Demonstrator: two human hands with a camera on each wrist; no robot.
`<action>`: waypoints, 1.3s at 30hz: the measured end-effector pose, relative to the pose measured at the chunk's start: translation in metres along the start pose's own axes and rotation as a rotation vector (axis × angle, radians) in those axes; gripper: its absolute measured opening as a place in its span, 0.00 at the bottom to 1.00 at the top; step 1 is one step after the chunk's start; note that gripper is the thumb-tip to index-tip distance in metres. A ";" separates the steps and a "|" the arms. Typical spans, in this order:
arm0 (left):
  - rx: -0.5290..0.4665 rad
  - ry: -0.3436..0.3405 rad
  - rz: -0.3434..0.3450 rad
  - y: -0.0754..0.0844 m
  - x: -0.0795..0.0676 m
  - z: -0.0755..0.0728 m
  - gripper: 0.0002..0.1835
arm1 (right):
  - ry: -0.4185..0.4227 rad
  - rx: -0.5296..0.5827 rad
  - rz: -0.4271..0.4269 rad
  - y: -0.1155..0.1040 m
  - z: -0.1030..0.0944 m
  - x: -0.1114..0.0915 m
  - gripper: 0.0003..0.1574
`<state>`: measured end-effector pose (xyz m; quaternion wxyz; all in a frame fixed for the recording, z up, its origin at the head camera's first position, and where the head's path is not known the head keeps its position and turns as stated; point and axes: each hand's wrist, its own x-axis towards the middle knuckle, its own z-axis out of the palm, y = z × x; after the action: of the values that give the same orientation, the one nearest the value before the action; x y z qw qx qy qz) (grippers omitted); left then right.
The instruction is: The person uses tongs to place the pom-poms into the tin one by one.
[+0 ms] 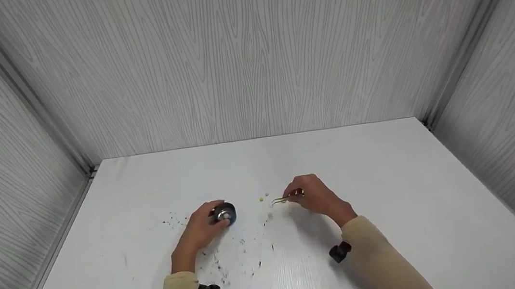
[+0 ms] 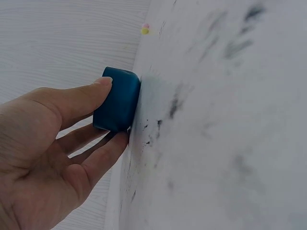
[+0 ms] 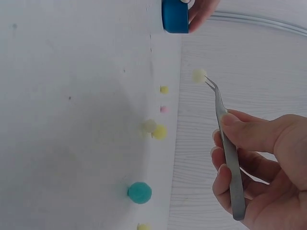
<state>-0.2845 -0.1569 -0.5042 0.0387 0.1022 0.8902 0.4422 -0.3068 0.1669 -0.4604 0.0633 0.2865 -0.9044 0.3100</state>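
My left hand (image 1: 204, 225) holds a small blue cup (image 2: 120, 100) between thumb and fingers, low on the white table. Its dark rim and shiny inside face up in the head view, with a pale spot in the middle. My right hand (image 1: 314, 196) pinches metal tweezers (image 3: 229, 158) with bent tips, which point left towards the cup. At those tips is a pale yellowish ball (image 3: 199, 75), raised off the table. Below the tweezers lie a yellow ball (image 3: 159, 132), a whitish ball (image 3: 149, 126) and a teal ball (image 3: 139, 192).
Between the hands lie a small yellow ball (image 3: 164, 89) and a pink ball (image 3: 163, 109). Another yellow ball (image 3: 143, 227) shows at the right wrist view's bottom edge. Dark smudges (image 1: 218, 265) mark the white table (image 1: 386, 164). Grey wood-grain panels (image 1: 247, 58) enclose its back and sides.
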 end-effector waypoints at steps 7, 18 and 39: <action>-0.003 0.000 -0.010 0.001 0.002 0.001 0.30 | -0.007 0.008 0.017 -0.005 0.004 0.006 0.08; -0.029 0.008 -0.025 0.002 0.002 0.001 0.31 | -0.008 0.011 0.022 -0.014 0.010 0.017 0.08; -0.007 0.007 -0.018 0.000 0.003 0.002 0.31 | -0.051 -0.040 -0.010 -0.032 0.030 0.040 0.09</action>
<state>-0.2874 -0.1550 -0.5053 0.0399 0.0922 0.8896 0.4455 -0.3200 0.1092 -0.4557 0.0475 0.2976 -0.9103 0.2839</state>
